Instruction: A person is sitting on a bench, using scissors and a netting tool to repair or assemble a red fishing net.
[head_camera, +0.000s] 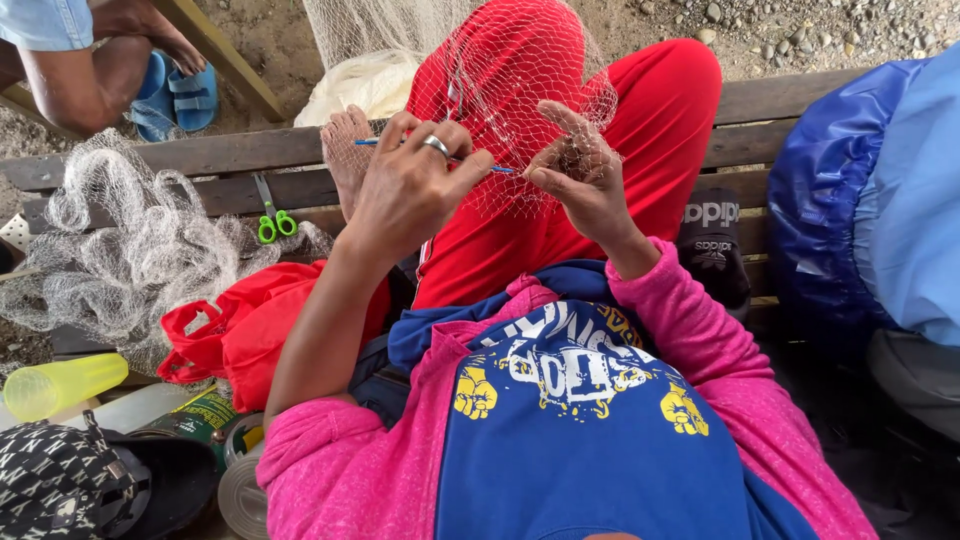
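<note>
Mending in progress, head view: left hand (405, 185) pinches a blue netting needle (372, 141); right hand (580, 175) pinches the mesh of the fishing net (500, 90) draped over the red-trousered knee (560, 60). More net (120, 250) lies heaped on the bench (230, 150); finished share indeterminable.

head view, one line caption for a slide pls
Left hand works a blue netting needle while right hand pinches fishing net over red trousers.

Weathered grey wooden-slat desk (200, 155). On it: heaped pale mesh fishing net (130, 245), green-handled small scissors (272, 215), crumpled red plastic bag (240, 325), bare foot (347, 150).
</note>
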